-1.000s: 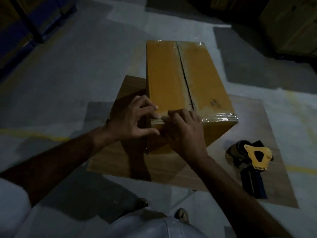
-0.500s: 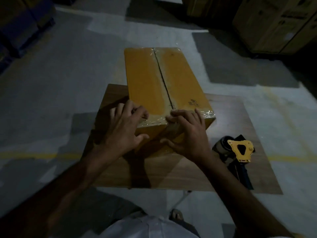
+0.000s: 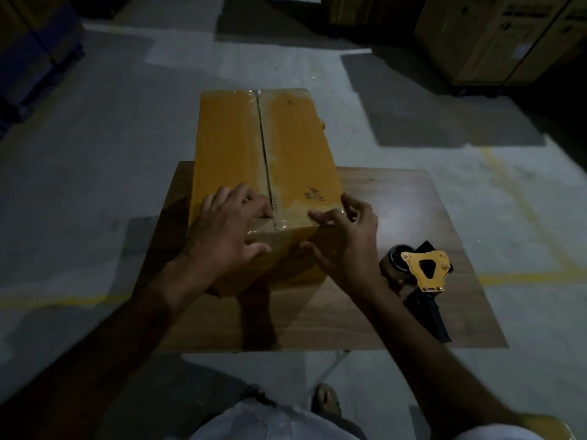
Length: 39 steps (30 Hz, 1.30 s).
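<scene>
A closed yellow-brown cardboard box (image 3: pixel 260 147) lies on a small wooden table (image 3: pixel 387 198), its far end hanging past the table's back edge. Clear tape runs along the seam between its two top flaps and over the near edge. My left hand (image 3: pixel 228 231) rests on the near left part of the box, fingers spread on top and thumb on the front face. My right hand (image 3: pixel 346 236) touches the near right corner, fingertips on the taped edge and thumb on the front face. Neither hand holds anything.
A tape dispenser (image 3: pixel 419 274) with a yellow plate and dark blue handle lies on the table right of my right hand. Large cardboard cartons (image 3: pixel 495 33) stand at the back right. Yellow floor lines (image 3: pixel 527 277) cross the concrete. My foot (image 3: pixel 327 400) shows below the table.
The view has shifted so the box sits more square to me. My hands have slid apart along the near taped edge, the right one reaching the right corner.
</scene>
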Each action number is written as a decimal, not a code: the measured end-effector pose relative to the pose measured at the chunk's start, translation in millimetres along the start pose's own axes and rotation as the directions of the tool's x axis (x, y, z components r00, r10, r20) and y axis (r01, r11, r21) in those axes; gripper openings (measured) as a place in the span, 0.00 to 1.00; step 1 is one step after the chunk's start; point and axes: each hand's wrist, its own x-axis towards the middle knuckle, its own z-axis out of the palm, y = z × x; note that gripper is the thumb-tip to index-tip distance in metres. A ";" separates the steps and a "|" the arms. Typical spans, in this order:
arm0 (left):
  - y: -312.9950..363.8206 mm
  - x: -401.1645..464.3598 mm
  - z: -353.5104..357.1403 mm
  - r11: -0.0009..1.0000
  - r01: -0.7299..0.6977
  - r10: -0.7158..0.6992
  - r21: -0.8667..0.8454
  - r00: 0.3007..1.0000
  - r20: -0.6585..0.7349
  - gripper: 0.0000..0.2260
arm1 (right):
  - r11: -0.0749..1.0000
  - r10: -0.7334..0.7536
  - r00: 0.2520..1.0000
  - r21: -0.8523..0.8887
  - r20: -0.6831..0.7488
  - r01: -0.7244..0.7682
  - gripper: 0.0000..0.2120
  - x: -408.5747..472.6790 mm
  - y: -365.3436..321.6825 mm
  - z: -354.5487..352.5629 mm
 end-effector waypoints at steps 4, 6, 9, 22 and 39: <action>-6.4 -8.9 -11.6 0.990 -0.038 0.052 -0.137 0.994 0.100 0.31 | 0.990 -0.092 0.995 0.110 0.039 0.087 0.25 -26.3 -22.6 13.1; -6.7 -18.7 -13.7 0.975 -0.090 0.116 -0.202 0.986 0.119 0.29 | 0.980 -0.162 0.984 0.125 0.069 0.153 0.29 -37.7 -27.5 21.5; -14.0 -22.6 -19.7 0.969 -0.115 0.147 -0.220 0.979 0.139 0.28 | 0.965 -0.233 0.968 0.142 0.090 0.219 0.35 -43.9 -27.3 30.4; 3.2 -44.0 -4.9 0.939 -0.087 0.087 -0.332 0.996 -0.015 0.17 | 0.797 -0.599 0.723 0.169 0.346 0.580 0.17 35.2 6.5 -14.4; 10.3 -71.3 -3.9 0.945 0.103 -0.138 -0.311 0.986 -0.092 0.12 | 0.635 -0.773 0.594 0.263 0.223 0.726 0.23 64.4 -7.1 30.8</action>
